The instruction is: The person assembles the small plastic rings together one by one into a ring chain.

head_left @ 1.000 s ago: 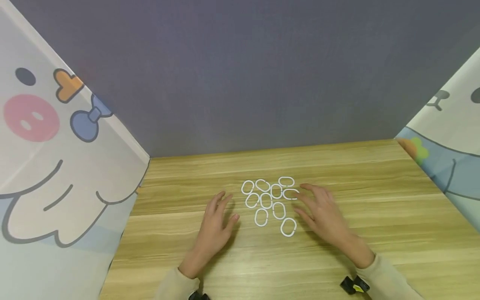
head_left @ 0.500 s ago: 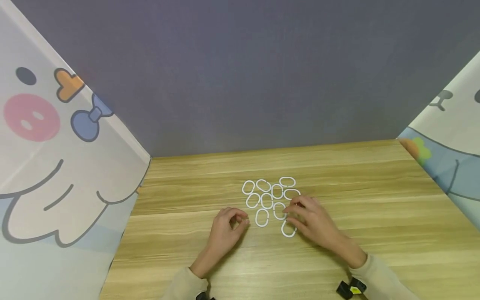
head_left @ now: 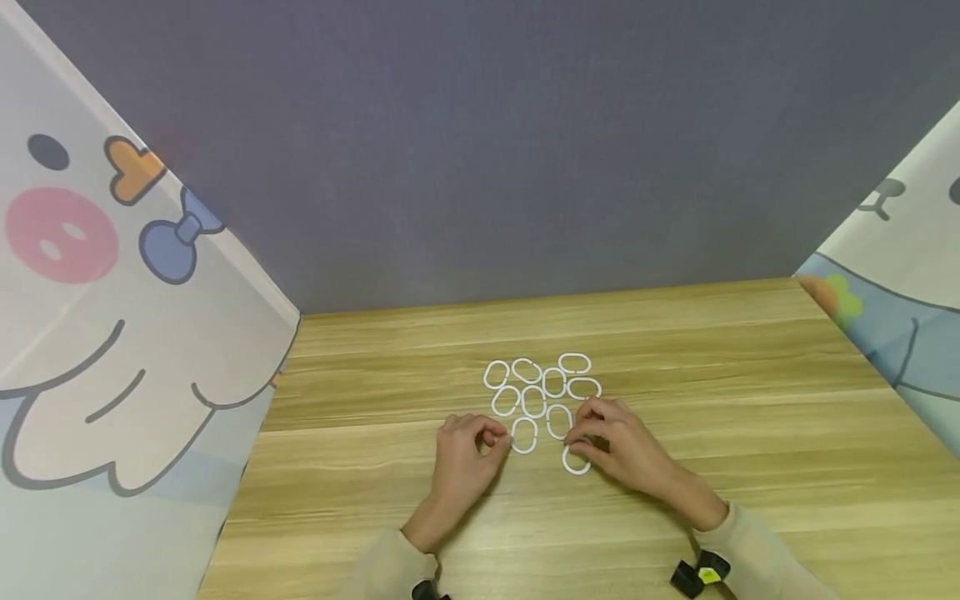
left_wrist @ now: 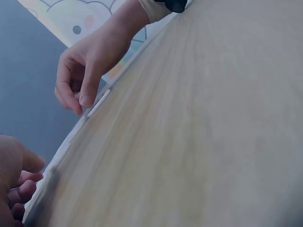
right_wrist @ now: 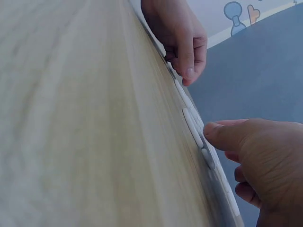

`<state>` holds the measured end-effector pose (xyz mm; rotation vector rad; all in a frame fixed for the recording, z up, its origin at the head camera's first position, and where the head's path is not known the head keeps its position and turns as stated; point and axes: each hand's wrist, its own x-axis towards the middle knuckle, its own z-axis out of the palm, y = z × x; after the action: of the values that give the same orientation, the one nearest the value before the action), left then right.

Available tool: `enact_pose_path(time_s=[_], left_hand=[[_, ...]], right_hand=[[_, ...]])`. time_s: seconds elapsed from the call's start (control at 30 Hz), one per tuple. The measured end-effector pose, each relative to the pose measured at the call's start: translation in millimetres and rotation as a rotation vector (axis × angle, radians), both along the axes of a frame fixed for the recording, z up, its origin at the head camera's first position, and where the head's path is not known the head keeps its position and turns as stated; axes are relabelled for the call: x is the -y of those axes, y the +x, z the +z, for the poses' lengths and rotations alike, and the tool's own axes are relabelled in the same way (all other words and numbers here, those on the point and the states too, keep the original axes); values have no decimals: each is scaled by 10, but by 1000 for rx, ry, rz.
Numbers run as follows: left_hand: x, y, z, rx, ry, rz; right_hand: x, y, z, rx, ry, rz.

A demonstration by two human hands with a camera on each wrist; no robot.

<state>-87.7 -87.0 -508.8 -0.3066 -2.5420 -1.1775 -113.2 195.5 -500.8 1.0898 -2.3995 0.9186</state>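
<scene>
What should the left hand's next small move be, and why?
Probably pinch the nearest white ring: the left hand has its fingertips at that ring's left edge in the head view, contact unclear, and the ring lies flat on the wooden table.

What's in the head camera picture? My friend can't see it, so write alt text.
A person's left hand and right hand are close to ten white oval rings spread on a wooden table. Cartoon panels stand at both sides, with a gray wall behind.
</scene>
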Motion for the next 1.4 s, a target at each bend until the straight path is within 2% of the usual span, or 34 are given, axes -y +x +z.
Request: enact_pose_path(time_s=[0.37,0.57,0.8,1.13,1.4], left_hand=[[-63,-10,-31,-13,-98,10],[-64,10,-28,-26,-111,9],[-70,22,1,-6,-116,-2],[-59,41,40,11,-143,-4],[-60,53,71,43,-150,-3]], right_hand=[[-1,-7,-47,46,19,-5],[5,-9,-24,101,55,-29],[6,8,40,154,85,-47],[0,16,68,122,100,-40],[-19,37,82,123,134,-75]])
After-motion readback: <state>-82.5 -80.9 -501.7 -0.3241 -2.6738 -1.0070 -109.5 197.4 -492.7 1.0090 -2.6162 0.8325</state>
